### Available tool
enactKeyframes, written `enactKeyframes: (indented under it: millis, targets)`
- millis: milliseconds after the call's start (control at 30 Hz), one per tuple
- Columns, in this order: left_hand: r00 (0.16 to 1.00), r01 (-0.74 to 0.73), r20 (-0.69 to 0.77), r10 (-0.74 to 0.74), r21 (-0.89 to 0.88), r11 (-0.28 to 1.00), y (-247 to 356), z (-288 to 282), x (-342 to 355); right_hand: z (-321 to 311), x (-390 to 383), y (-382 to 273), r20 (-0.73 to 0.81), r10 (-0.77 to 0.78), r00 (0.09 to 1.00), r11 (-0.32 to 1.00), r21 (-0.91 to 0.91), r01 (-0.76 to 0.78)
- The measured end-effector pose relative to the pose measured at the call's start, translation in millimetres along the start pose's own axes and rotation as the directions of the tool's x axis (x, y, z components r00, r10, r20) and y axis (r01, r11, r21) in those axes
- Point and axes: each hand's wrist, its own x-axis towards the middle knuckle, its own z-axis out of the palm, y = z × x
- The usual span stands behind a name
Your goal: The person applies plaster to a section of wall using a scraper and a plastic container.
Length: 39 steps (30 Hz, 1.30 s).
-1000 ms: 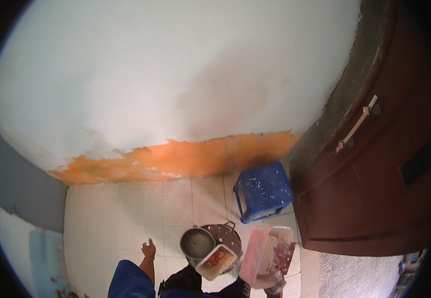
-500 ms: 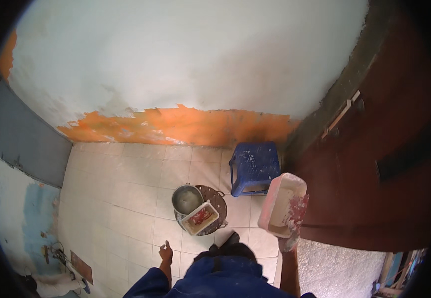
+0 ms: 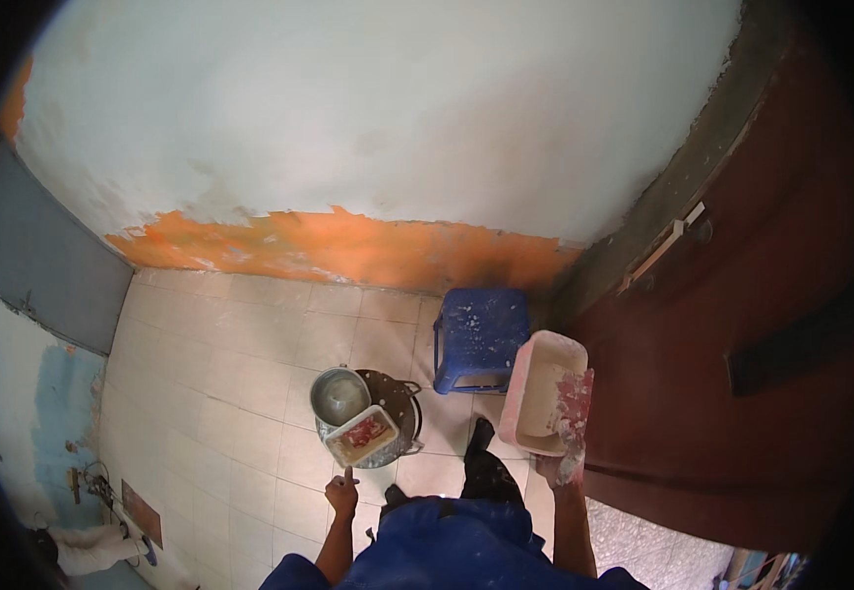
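At the right, my right hand (image 3: 567, 470), smeared with pale plaster, is closed on the near end of a pinkish-white rectangular tub (image 3: 516, 413). A red flat piece (image 3: 575, 398), daubed with white paste, lies against the tub's right side; its exact kind is unclear. My left hand (image 3: 341, 494) is empty, index finger stretched out and the other fingers partly bent. Just beyond it, a smaller white tub (image 3: 334, 448) holds a red piece (image 3: 368, 431) and pale residue. That tub rests tilted against a round metal pot (image 3: 315, 393) on a dark round stand (image 3: 409, 418).
A paint-spotted blue plastic stool (image 3: 481, 334) stands near the wall (image 3: 397, 128), white above a rough orange strip. A dark red door (image 3: 673, 413) is at right. A person's pale-trousered leg (image 3: 88, 553) and cables (image 3: 100, 482) show at lower left, on the tiled floor (image 3: 201, 393).
My view has shifted, moving the pot and stool left in the picture. My left hand is now closer to the small tub. The large tub stays in my right hand, and my feet show more.
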Motion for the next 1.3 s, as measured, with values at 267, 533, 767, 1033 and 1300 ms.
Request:
enactKeyframes:
  millis: [267, 533, 767, 1033, 1300]
  targets:
    - [0.951, -0.298, -0.134, 0.278, -0.162, 0.941, 178.9, 24.2, -2.9, 21.6, 71.1, -65.0, 0.248, -0.076, 0.966, 0.99, 0.131, 0.044]
    - [0.827, -0.472, -0.465, 0.317, -0.269, 0.839, 353.5, 8.8, 3.7, 69.2, 154.3, -147.2, 0.225, 0.013, 0.974, 0.987, -0.16, 0.024]
    - [0.825, -0.469, -0.469, 0.315, -0.257, 0.845, 393.0, 48.5, 2.1, 96.6, 180.5, -189.7, 0.199, -0.076, 0.977, 0.971, -0.207, 0.117]
    - [0.863, -0.351, -0.484, 0.143, -0.373, 0.859, 369.9, 61.6, 0.9, -25.8, 217.3, -151.9, 0.371, -0.313, 0.874, 0.853, -0.295, 0.431]
    - [0.899, -0.222, -0.429, 0.09, -0.267, 0.938, 336.6, 49.8, -34.4, 29.6, 194.7, -170.4, 0.191, -0.09, 0.977, 0.992, 0.101, 0.072]
